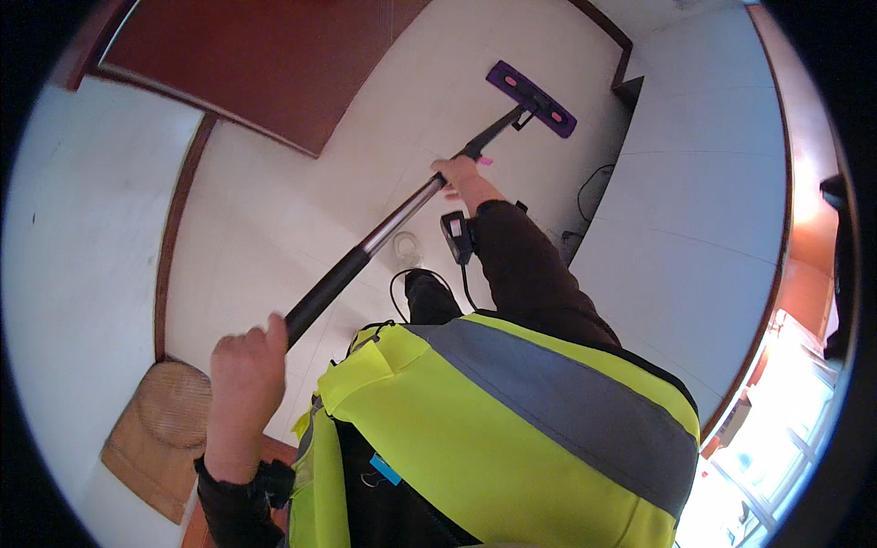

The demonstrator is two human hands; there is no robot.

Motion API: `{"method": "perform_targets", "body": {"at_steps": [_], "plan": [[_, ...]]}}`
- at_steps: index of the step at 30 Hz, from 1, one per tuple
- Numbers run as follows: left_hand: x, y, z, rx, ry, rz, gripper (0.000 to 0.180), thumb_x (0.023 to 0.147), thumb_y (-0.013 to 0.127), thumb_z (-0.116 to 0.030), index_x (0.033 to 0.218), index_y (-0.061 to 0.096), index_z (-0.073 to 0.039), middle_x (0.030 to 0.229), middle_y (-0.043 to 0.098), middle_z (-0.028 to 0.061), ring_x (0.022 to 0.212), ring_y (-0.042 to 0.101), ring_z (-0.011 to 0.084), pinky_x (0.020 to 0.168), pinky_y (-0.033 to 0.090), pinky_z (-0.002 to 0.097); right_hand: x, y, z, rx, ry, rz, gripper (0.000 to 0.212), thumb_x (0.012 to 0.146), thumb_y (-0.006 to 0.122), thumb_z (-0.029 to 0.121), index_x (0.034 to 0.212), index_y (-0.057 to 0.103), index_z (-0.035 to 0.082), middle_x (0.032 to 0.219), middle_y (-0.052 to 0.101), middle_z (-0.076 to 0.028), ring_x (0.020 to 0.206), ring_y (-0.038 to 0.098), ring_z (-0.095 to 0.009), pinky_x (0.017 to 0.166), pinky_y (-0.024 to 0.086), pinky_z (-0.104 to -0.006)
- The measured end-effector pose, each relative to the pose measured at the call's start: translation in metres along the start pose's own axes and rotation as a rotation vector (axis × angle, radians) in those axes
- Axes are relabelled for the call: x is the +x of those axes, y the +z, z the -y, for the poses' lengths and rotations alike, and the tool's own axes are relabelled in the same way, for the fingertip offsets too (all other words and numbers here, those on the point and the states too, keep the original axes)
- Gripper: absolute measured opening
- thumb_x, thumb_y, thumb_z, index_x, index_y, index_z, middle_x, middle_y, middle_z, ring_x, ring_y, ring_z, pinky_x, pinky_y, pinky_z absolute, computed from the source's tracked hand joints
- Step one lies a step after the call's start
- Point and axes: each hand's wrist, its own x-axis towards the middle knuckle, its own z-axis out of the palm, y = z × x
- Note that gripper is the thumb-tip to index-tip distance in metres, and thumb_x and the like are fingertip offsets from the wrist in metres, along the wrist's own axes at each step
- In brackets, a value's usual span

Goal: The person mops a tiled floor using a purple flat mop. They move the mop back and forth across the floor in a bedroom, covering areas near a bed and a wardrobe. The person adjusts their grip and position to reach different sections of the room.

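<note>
A flat mop [397,217] runs diagonally across the view, its long pole part black grip and part bare metal. My left hand [248,370] is wrapped round the upper end of the black grip. Farther down the pole, my right hand [457,171] closes on it near the dark lower section. The purple rectangular mop head [532,98] lies on the pale floor at the far right, beyond both hands. A small black device [457,236] with a cable sits by my right wrist.
A dark red door or panel [247,64] stands at the far left. A white cabinet or panel [681,219] lines the right, with a dark gap and cables [589,194] beside it. A wooden chair [164,429] is at the lower left. My shoe [409,248] rests on the floor [274,210].
</note>
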Motion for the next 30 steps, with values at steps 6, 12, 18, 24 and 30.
{"method": "perform_targets", "body": {"at_steps": [6,12,18,24,30], "plan": [[-0.116,0.062,0.048,-0.128,-0.244,0.24,0.029,0.072,0.053,-0.006,0.101,0.054,-0.003,0.074,0.055,0.0123,0.071,0.054,0.0316,0.063,0.042,0.0414,-0.073,0.113,-0.063,-0.054,-0.066,0.299,0.053,0.074,0.061,0.047,0.077,0.053,-0.005,0.061,0.051,-0.012,0.043,0.05,-0.02,0.039,0.043,-0.0321],[-0.25,0.053,0.109,0.061,-0.527,0.139,0.029,0.067,0.053,0.0,0.096,0.054,-0.003,0.081,0.054,0.0159,0.08,0.051,0.0341,0.069,0.039,0.0437,-0.181,0.242,-0.06,0.119,-0.047,0.536,0.05,0.078,0.056,0.044,0.088,0.051,-0.005,0.073,0.055,-0.016,0.057,0.055,-0.019,0.047,0.046,-0.0311],[-0.355,0.014,0.159,0.336,-0.609,-0.186,0.025,0.064,0.054,0.009,0.087,0.05,-0.002,0.077,0.05,0.0104,0.075,0.047,0.0278,0.067,0.039,0.0379,-0.268,0.319,-0.041,0.679,0.117,0.67,0.029,0.072,0.067,0.023,0.079,0.05,0.001,0.077,0.057,-0.01,0.061,0.057,-0.018,0.052,0.049,-0.0298],[-0.349,0.037,0.153,0.125,-0.65,-0.363,0.025,0.062,0.055,0.008,0.085,0.051,-0.001,0.074,0.049,0.0117,0.074,0.048,0.0295,0.066,0.038,0.0396,-0.256,0.294,-0.014,0.676,0.065,0.668,0.028,0.071,0.069,0.022,0.078,0.051,0.002,0.073,0.058,-0.008,0.057,0.057,-0.018,0.049,0.05,-0.0281],[-0.183,0.056,0.109,0.024,-0.741,-0.301,0.023,0.06,0.055,0.005,0.081,0.054,-0.005,0.073,0.054,0.0119,0.074,0.054,0.0319,0.063,0.041,0.0431,-0.118,0.206,0.042,0.511,-0.221,0.333,0.023,0.072,0.063,0.021,0.07,0.054,0.0,0.063,0.055,-0.009,0.049,0.05,-0.018,0.038,0.039,-0.0327]]}}
